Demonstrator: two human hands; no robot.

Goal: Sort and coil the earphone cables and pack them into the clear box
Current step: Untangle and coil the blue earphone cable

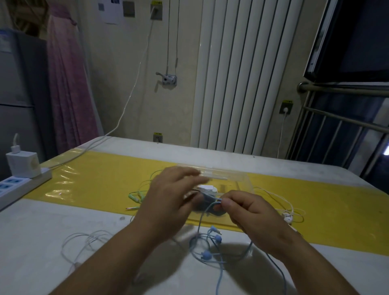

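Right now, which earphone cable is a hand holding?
The blue cable: the right hand pinches it. The green cable, white cable and pale cable lie loose.

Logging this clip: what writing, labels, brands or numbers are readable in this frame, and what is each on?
No text can be quoted; nothing reads clearly.
Yellow label over top socket: dark marks, too blurred.
Yellow label over right socket: too blurred.
Yellow label over low socket: too blurred.
Wall paper sheet: printed squares, too small.
Fridge sticker: blurred.
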